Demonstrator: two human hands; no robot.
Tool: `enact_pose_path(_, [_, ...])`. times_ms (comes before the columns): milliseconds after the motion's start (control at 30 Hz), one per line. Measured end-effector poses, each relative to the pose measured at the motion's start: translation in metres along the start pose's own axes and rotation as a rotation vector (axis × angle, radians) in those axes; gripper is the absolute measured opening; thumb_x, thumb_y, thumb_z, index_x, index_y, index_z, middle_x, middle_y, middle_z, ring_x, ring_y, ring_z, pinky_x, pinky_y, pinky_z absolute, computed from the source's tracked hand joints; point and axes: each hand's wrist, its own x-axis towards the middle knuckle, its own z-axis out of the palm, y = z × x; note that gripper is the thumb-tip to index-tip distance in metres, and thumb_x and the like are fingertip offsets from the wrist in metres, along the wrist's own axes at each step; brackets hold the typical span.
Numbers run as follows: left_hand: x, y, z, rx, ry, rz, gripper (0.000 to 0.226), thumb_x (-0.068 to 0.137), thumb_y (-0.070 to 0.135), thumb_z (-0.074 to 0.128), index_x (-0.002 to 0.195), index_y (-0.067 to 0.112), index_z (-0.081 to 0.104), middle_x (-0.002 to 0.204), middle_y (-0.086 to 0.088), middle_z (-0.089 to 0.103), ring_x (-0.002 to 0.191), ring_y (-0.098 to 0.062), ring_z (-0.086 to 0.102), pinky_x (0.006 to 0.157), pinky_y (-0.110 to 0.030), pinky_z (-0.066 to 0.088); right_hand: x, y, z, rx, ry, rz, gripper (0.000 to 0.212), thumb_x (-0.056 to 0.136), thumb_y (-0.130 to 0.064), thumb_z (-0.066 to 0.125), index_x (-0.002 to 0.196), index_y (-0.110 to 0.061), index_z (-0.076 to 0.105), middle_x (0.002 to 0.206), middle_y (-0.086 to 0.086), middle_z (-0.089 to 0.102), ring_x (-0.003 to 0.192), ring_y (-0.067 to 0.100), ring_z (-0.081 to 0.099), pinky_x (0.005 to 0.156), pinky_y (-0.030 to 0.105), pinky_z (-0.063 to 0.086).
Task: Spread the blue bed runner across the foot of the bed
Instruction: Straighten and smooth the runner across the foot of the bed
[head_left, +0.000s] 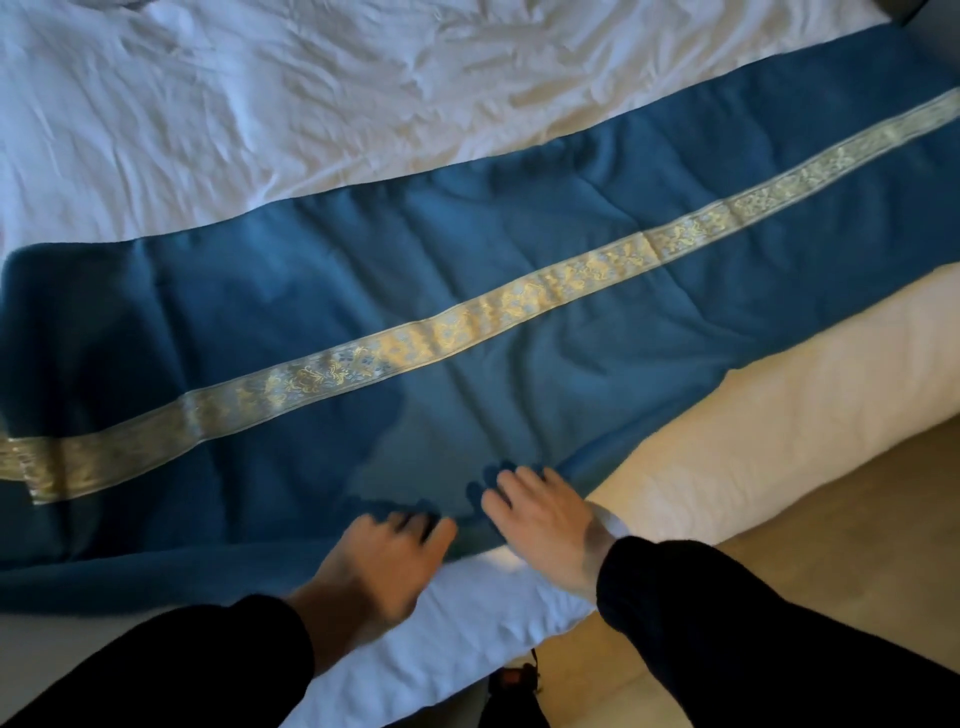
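Observation:
The blue bed runner (363, 270) lies unfolded across the white bed (218, 104), running from lower left to upper right. A gold patterned band (467, 322) runs along its length. Its left end is folded over on itself. My left hand (379, 561) rests palm down at the runner's near edge, fingers slightly curled and blurred. My right hand (540, 525) lies flat beside it, fingers spread on the blue cloth. Neither hand grips the fabric. Both arms wear dark sleeves.
The mattress's cream side (779, 405) shows at the right, above a tan floor (831, 519). A white sheet corner (467, 623) hangs under my hands. A dark object (514, 691) sits on the floor by the bed. The sheet beyond the runner is wrinkled.

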Motion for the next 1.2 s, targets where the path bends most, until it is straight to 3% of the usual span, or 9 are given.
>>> enact_pose_path(133, [-0.012, 0.000, 0.000, -0.129, -0.084, -0.017, 0.024, 0.065, 0.035, 0.052, 0.081, 0.017, 0.056, 0.088, -0.009, 0.063, 0.076, -0.031, 0.058, 0.060, -0.035, 0.047, -0.005, 0.005, -0.006, 0.092, -0.166, -0.067, 0.053, 0.053, -0.016, 0.067, 0.099, -0.012, 0.040, 0.085, 0.007, 0.051, 0.071, 0.025, 0.048, 0.059, 0.033, 0.039])
enact_pose_path(300, [0.004, -0.015, 0.000, -0.080, -0.011, -0.125, 0.027, 0.080, 0.043, 0.048, 0.079, 0.018, 0.056, 0.081, -0.005, 0.056, 0.073, -0.028, 0.053, 0.064, -0.037, 0.045, 0.009, 0.009, -0.020, 0.222, -0.252, -0.127, 0.039, 0.069, -0.034, 0.057, 0.101, -0.012, 0.051, 0.092, 0.006, 0.049, 0.078, 0.025, 0.046, 0.067, 0.035, 0.038])
enact_pose_path(400, [0.010, -0.022, -0.001, -0.089, 0.018, -0.161, 0.032, 0.079, 0.047, 0.049, 0.080, 0.016, 0.056, 0.078, -0.005, 0.054, 0.068, -0.028, 0.053, 0.060, -0.037, 0.043, 0.019, 0.005, -0.015, 0.177, -0.271, -0.120, 0.035, 0.070, -0.026, 0.062, 0.100, -0.010, 0.053, 0.094, 0.009, 0.054, 0.079, 0.027, 0.053, 0.066, 0.037, 0.044])
enact_pose_path(533, [0.001, -0.019, 0.006, -0.217, 0.003, -0.040, 0.035, 0.078, 0.050, 0.056, 0.076, 0.015, 0.054, 0.071, -0.004, 0.054, 0.062, -0.026, 0.055, 0.050, -0.035, 0.045, 0.016, 0.000, -0.005, 0.179, -0.298, -0.077, 0.035, 0.065, -0.012, 0.063, 0.099, -0.009, 0.055, 0.083, 0.008, 0.060, 0.070, 0.028, 0.058, 0.059, 0.036, 0.046])
enact_pose_path(667, [-0.007, -0.022, 0.012, -0.174, -0.045, 0.025, 0.031, 0.080, 0.050, 0.050, 0.074, 0.019, 0.053, 0.068, 0.000, 0.055, 0.057, -0.023, 0.056, 0.045, -0.028, 0.040, 0.010, 0.003, -0.006, 0.279, -0.296, -0.156, 0.032, 0.069, -0.029, 0.066, 0.093, -0.014, 0.053, 0.077, 0.002, 0.057, 0.064, 0.024, 0.056, 0.054, 0.031, 0.034])
enact_pose_path(767, [-0.003, -0.034, 0.010, -0.199, -0.020, -0.068, 0.033, 0.083, 0.050, 0.043, 0.075, 0.020, 0.053, 0.072, -0.001, 0.058, 0.062, -0.026, 0.059, 0.045, -0.031, 0.044, 0.013, 0.008, -0.012, 0.330, -0.295, -0.210, 0.042, 0.078, -0.056, 0.052, 0.099, -0.020, 0.054, 0.084, -0.001, 0.055, 0.069, 0.019, 0.052, 0.061, 0.031, 0.037])
enact_pose_path(833, [-0.002, -0.044, 0.007, -0.196, -0.003, -0.179, 0.034, 0.080, 0.049, 0.040, 0.075, 0.020, 0.055, 0.074, -0.001, 0.060, 0.066, -0.027, 0.062, 0.047, -0.032, 0.046, 0.018, 0.008, -0.017, 0.365, -0.301, -0.236, 0.049, 0.083, -0.063, 0.040, 0.101, -0.019, 0.055, 0.086, -0.001, 0.055, 0.072, 0.019, 0.052, 0.065, 0.033, 0.040])
enact_pose_path(1033, [-0.012, -0.089, -0.007, -0.145, 0.041, -0.452, 0.034, 0.075, 0.048, 0.036, 0.074, 0.019, 0.054, 0.075, -0.002, 0.062, 0.072, -0.029, 0.063, 0.056, -0.029, 0.040, 0.055, -0.006, -0.023, 0.400, -0.153, -0.286, 0.030, 0.091, -0.041, 0.044, 0.083, -0.014, 0.055, 0.076, 0.003, 0.055, 0.066, 0.026, 0.055, 0.055, 0.039, 0.043])
enact_pose_path(1200, [-0.038, -0.134, -0.023, -0.068, 0.125, -0.514, 0.032, 0.073, 0.040, 0.043, 0.080, 0.015, 0.061, 0.079, -0.009, 0.063, 0.079, -0.033, 0.059, 0.073, -0.038, 0.045, 0.113, -0.036, -0.037, 0.393, -0.088, -0.252, 0.033, 0.087, -0.040, 0.041, 0.083, -0.012, 0.058, 0.078, 0.006, 0.058, 0.070, 0.029, 0.058, 0.058, 0.039, 0.047])
